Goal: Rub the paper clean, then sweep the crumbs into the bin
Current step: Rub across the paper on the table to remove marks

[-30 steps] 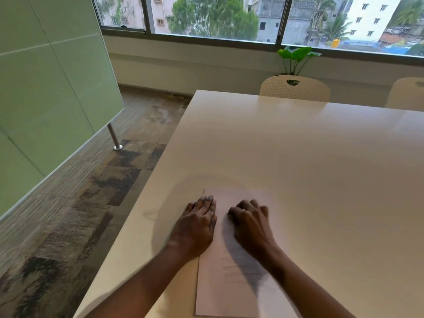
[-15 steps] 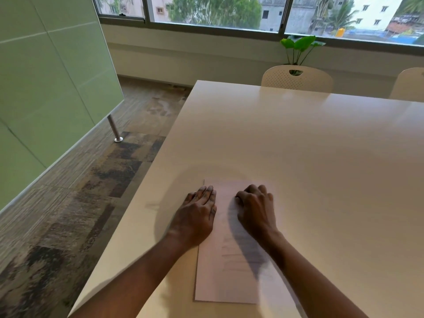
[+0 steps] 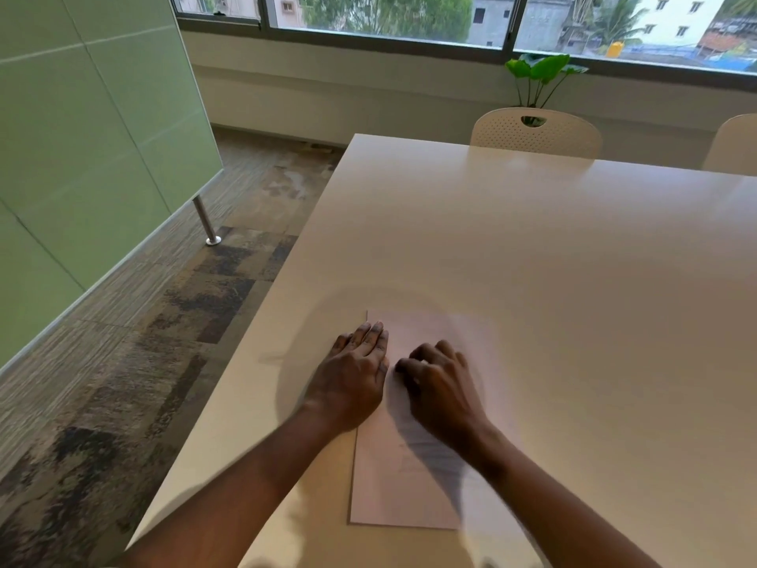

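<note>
Surface: 1 large pale table [image 3: 532, 260], glossy top, its left edge running diagonally through the head view. Window glare falls on the far half.

Room: patterned grey-brown carpet [image 3: 143, 342] left of the table. A green panel [image 3: 94, 137] stands at far left on a metal leg [image 3: 205, 221]. A wide window [image 3: 389, 12] spans the back wall, with trees and buildings outside. 2 cream chairs are at the far table edge: 1 perforated chair [image 3: 532, 133] with a handle slot, and a second chair [image 3: 733, 145] cut by the right frame edge. A leafy plant [image 3: 540, 69] stands behind the perforated chair; its pot is hidden.

Task item: 1 sheet of paper [image 3: 393, 485] lies flat on the near part of the table, close to the left edge, long side pointing away from the person. Faint marks show on its lower half, too small to read.

Left hand [image 3: 352, 379]: palm down, fingers straight and together, pressing flat across the sheet's upper left edge, partly on paper and partly on table. It holds nothing.

Right hand [image 3: 442, 387]: on the upper part of the sheet, just beside the left hand, not touching it. Fingers curled under, knuckles up. The hand is blurred and the fingertips are hidden, so I cannot tell whether it grips anything.
</note>
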`<state>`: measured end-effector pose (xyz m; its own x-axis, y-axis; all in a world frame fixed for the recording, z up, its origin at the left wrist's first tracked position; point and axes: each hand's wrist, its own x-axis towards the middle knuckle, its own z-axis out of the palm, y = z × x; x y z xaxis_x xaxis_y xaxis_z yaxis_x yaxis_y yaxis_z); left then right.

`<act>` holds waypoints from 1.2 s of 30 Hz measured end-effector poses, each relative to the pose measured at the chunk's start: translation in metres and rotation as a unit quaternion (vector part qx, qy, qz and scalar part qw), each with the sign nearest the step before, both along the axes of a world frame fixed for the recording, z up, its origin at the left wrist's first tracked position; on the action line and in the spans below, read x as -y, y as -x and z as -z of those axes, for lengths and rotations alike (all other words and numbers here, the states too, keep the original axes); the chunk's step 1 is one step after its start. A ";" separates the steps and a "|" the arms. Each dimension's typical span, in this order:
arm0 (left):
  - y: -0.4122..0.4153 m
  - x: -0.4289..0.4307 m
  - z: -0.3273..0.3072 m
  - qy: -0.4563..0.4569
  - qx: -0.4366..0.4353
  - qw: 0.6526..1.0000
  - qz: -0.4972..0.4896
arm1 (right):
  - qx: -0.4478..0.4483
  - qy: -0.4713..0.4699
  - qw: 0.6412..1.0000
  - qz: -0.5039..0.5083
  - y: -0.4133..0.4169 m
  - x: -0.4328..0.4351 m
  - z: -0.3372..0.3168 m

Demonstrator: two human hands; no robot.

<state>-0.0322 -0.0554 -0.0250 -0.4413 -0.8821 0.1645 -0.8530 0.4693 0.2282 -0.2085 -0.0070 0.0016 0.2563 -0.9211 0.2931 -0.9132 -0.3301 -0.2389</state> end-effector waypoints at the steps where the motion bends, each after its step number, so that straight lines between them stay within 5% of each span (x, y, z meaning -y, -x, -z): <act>1: 0.000 0.000 0.000 0.001 -0.001 1.000 0.000 | 0.000 0.000 0.999 0.033 0.007 0.006 -0.002; 4: 0.000 -0.001 -0.001 -0.001 -0.004 1.000 -0.004 | 0.004 0.002 0.996 0.090 0.004 0.010 -0.006; 8: -0.001 0.000 0.000 -0.010 -0.004 1.000 0.000 | -0.010 0.004 1.000 -0.016 -0.011 -0.009 0.002; 13: 0.000 0.000 -0.001 -0.001 -0.004 1.000 -0.001 | -0.002 0.001 0.995 0.097 0.011 0.015 -0.007; 18: 0.001 -0.001 0.000 0.002 -0.002 1.000 0.001 | -0.033 0.016 0.999 -0.017 -0.013 -0.007 0.001; 24: 0.001 -0.002 -0.003 0.008 -0.006 1.000 -0.001 | -0.059 0.000 0.987 0.152 0.016 0.020 -0.012; 30: 0.001 0.000 -0.002 0.008 -0.001 1.000 -0.002 | -0.088 0.023 0.996 0.019 0.003 -0.007 0.000; 36: 0.000 -0.003 -0.002 0.004 0.003 1.000 -0.001 | -0.061 -0.010 0.981 0.182 0.038 0.030 -0.013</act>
